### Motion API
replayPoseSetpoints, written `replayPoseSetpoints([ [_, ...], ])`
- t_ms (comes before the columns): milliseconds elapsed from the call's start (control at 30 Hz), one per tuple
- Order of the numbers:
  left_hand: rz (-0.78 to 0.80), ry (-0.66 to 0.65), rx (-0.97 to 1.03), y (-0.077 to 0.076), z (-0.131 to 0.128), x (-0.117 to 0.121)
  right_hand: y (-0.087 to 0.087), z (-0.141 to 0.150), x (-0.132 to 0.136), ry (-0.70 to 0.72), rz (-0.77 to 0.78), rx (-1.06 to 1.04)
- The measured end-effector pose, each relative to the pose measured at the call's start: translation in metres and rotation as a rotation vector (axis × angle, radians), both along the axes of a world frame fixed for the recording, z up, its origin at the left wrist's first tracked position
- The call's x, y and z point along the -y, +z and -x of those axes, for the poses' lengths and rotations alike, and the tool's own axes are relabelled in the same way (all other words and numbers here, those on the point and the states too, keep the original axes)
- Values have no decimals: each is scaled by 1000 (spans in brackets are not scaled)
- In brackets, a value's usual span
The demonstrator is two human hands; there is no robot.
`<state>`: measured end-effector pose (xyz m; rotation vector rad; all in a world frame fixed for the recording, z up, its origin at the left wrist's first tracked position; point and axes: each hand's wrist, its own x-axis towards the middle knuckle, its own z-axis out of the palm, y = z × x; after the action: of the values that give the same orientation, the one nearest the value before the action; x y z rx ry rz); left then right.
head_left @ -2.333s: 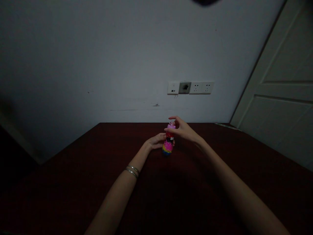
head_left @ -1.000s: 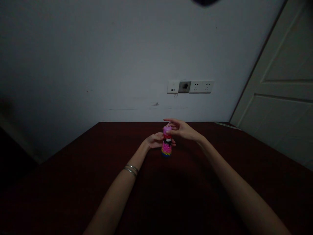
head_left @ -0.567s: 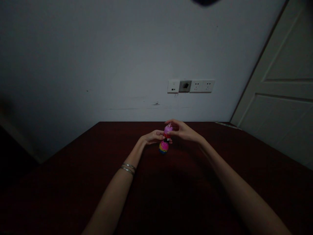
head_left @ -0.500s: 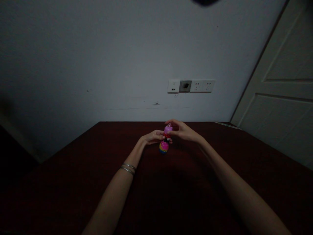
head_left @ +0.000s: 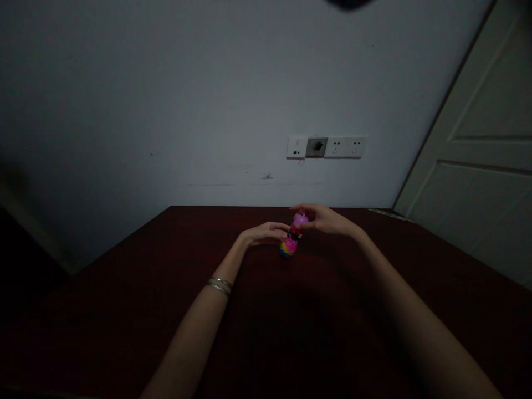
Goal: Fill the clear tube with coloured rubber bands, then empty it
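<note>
A small toy-like object (head_left: 288, 246), pink and lilac with red, black, yellow and blue parts, tilts over the dark table with its top leaning right. My right hand (head_left: 326, 219) pinches its lilac upper end between thumb and fingers. My left hand (head_left: 266, 234) reaches in from the left with fingers stretched out, their tips at the object's side near its middle. Whether those fingertips press on it I cannot tell. Two silver bangles (head_left: 220, 285) circle my left wrist. The exact kind of object is too small and dim to make out.
The dark red table (head_left: 199, 233) runs back to a pale wall (head_left: 208, 111). Sockets and switch plates (head_left: 326, 147) are set in the wall above it. A white panelled door (head_left: 477, 177) stands on the right. The light is dim.
The object has shifted right and tilted further, carried by my right hand. My left fingers, earlier around its middle, have loosened and lie straighter at its left side.
</note>
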<state>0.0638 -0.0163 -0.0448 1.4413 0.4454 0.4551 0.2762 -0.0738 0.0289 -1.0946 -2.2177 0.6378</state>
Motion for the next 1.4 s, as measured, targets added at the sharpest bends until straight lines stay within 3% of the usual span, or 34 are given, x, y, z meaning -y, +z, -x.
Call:
replayPoseSetpoints([
  [200,-8,444,-55,-16,21,-26,17,-67,-1,-326,-70,-92],
  [300,30,642,-48,-27,33,-37,11,-108,-5,-518,-150,-140],
  [400,76,753,-9,-35,43,-42,1,-144,-9,-681,-169,-163],
  [700,144,802,116,-44,53,-45,-15,-192,8,-1023,-239,-91],
  [1000,161,837,116,-44,53,-44,-37,-210,0,-1068,-231,-36],
  [1400,155,823,122,-49,55,-48,-50,-217,-5,-1033,-155,4],
])
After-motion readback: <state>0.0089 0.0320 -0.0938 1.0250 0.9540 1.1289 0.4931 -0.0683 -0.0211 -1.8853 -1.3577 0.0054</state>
